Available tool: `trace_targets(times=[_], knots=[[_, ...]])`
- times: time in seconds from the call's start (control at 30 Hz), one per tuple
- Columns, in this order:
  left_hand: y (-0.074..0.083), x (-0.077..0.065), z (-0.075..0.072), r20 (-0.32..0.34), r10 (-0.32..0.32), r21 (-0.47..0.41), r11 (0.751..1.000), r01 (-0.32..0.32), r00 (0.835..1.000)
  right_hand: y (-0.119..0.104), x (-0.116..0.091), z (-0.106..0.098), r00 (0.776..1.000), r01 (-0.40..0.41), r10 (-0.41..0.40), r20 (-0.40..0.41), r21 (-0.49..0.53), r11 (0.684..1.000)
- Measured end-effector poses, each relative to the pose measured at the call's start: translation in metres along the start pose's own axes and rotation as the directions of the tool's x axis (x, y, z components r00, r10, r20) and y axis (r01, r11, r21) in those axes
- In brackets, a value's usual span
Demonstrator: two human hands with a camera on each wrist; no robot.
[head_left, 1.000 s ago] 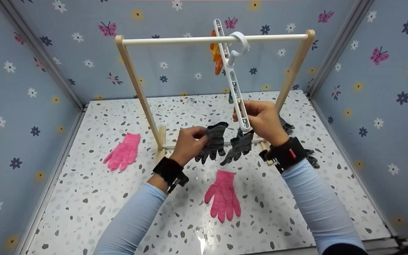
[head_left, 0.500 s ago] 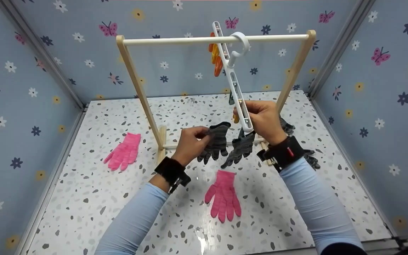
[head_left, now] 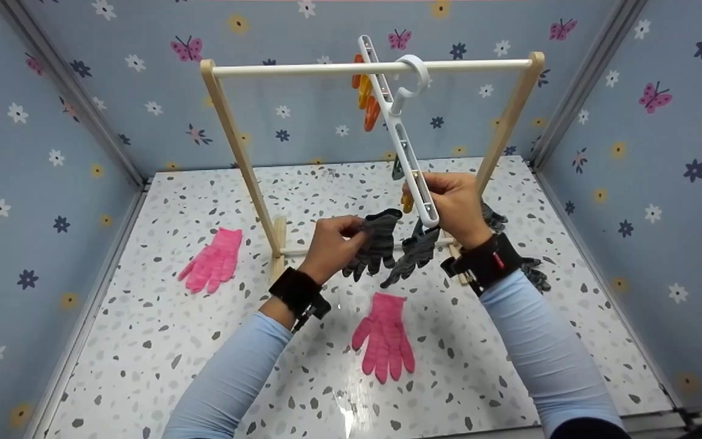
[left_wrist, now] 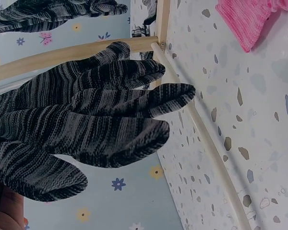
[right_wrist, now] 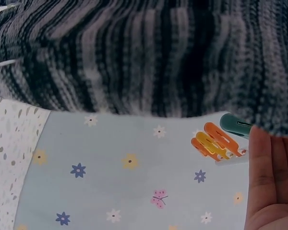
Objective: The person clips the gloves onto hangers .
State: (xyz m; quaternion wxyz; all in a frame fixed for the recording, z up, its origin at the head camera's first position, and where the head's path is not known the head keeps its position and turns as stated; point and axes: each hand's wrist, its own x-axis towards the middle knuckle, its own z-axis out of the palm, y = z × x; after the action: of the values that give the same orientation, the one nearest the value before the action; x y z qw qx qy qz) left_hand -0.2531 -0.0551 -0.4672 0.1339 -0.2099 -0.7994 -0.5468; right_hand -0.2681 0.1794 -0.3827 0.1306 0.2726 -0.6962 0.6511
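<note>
My left hand (head_left: 334, 247) pinches a dark grey striped knitted glove (head_left: 381, 241) near its cuff, fingers hanging down. In the left wrist view this glove (left_wrist: 86, 110) fills the middle. A white clip hanger (head_left: 409, 152) hangs by its hook from the rack's top bar. At the hanger's near end, my right hand (head_left: 457, 204) pinches a yellow clothespin (head_left: 407, 203), its fingertips partly behind the hanger. A second grey striped glove (head_left: 415, 250) hangs below that end, close to the held one. Striped knit covers the top of the right wrist view.
Orange and yellow clothespins (head_left: 368, 100) and a green clothespin (head_left: 397, 168) are on the hanger. Pink gloves lie on the speckled surface, one at left (head_left: 212, 261), one in front (head_left: 384, 338). More grey gloves (head_left: 535, 274) lie right of the wooden rack (head_left: 235, 146).
My left hand has carried its glove slightly right, towards the hanger. The hanger's far end has swung a little left and its near end a little right. More of the yellow clothespin shows.
</note>
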Motion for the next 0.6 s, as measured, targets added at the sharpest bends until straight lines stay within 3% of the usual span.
trace_targets(times=[0.4, 0.6], knots=[[0.0058, 0.0016, 0.0031, 0.006, 0.051, 0.011, 0.999, -0.051, 0.999, 0.0006, 0.0006, 0.0031, 0.998, -0.021, 0.019, -0.06, -0.036, 0.999], [0.0104, 0.0018, 0.0052, 0.029, 0.061, 0.006, 0.998, -0.061, 0.998, 0.0023, -0.0007, 0.0029, 0.998, -0.03, 0.031, -0.056, 0.016, 0.999]])
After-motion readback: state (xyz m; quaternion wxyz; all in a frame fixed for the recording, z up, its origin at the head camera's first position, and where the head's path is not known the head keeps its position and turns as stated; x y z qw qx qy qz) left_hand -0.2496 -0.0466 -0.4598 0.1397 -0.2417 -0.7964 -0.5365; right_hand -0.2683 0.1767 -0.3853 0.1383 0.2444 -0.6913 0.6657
